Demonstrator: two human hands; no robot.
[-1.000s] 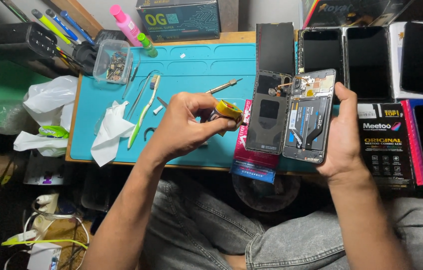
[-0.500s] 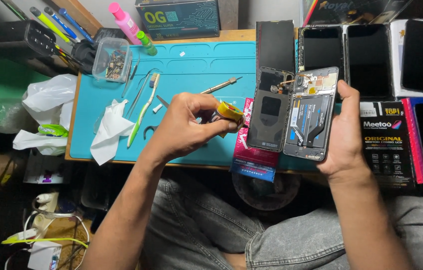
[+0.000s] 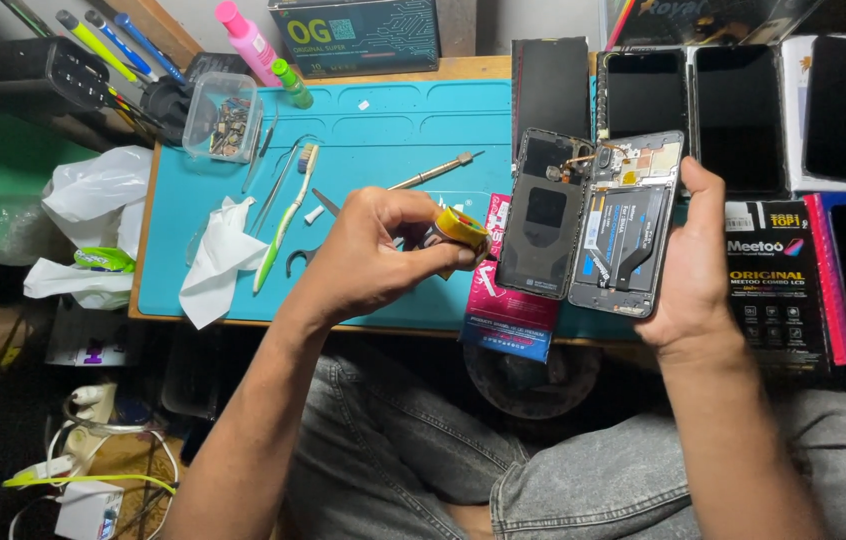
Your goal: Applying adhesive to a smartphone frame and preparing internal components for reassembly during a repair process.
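My left hand (image 3: 373,255) is closed around a small roll of yellow tape (image 3: 462,228), held just above the blue work mat (image 3: 393,140). My right hand (image 3: 693,265) grips an opened phone (image 3: 625,225) by its right edge, the inside with battery and board facing up. A black back cover (image 3: 543,225) lies against the phone's left side, over a pink and blue package (image 3: 513,315).
On the mat lie a toothbrush (image 3: 283,215), tweezers (image 3: 273,185), a screwdriver (image 3: 433,172) and a crumpled white tissue (image 3: 218,260). A clear parts box (image 3: 221,115) and pink bottle (image 3: 248,40) stand behind. Several black screens (image 3: 738,115) and boxes (image 3: 778,280) fill the right side.
The left hand has turned the yellow tape roll slightly; the phone in the right hand stays in about the same place.
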